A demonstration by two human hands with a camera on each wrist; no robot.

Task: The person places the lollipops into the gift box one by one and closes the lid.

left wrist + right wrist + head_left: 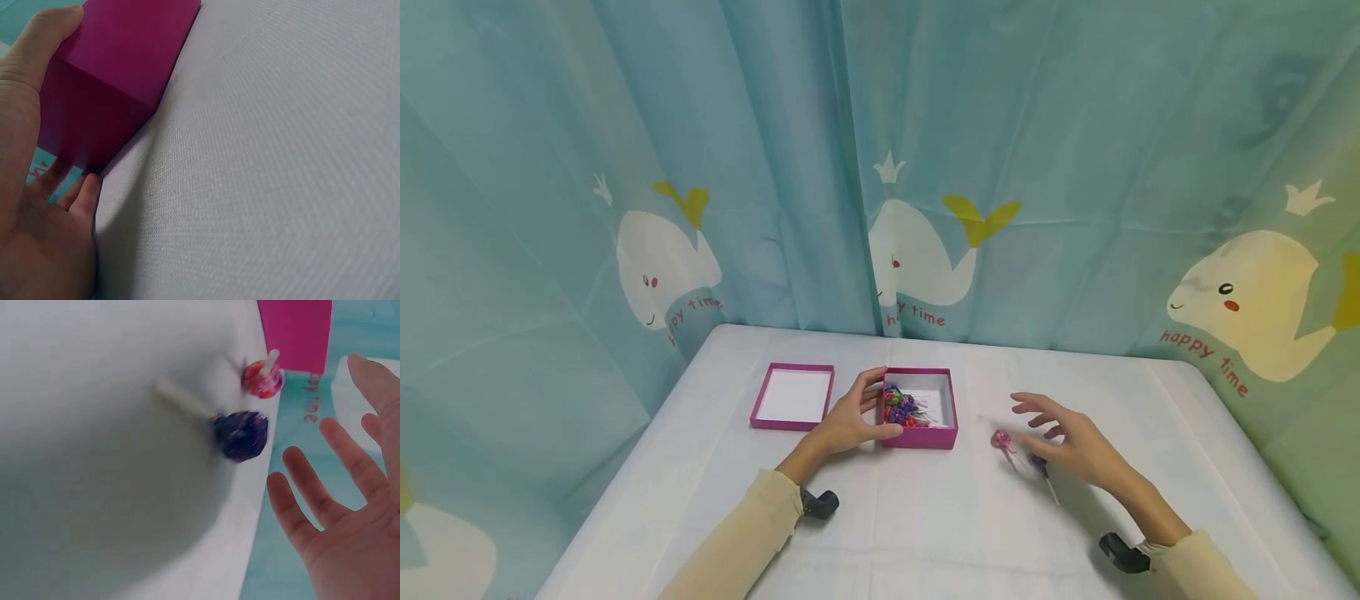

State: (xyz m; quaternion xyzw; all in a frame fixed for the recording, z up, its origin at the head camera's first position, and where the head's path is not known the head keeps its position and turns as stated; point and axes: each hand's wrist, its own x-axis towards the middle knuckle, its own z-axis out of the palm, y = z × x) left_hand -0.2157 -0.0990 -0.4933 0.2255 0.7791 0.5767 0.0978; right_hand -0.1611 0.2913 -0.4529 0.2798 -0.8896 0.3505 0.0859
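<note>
An open magenta box (920,439) with a white inside stands mid-table, several wrapped lollipops (901,407) heaped in its left part. My left hand (847,423) grips it from the left, thumb on the front corner and fingers along the left side. In the left wrist view the thumb lies against the box's outer wall (128,53). To the right, my right hand (1077,444) hovers over the table with fingers spread and nothing held. Below its thumb lie a pink lollipop (1001,438) and a dark purple lollipop (242,436), sticks pointing toward me.
Left of the box lies a square magenta-rimmed lid (793,396), its white inside facing up. A white cloth (925,525) covers the table. Behind it hangs a blue-green curtain (790,167) printed with whales.
</note>
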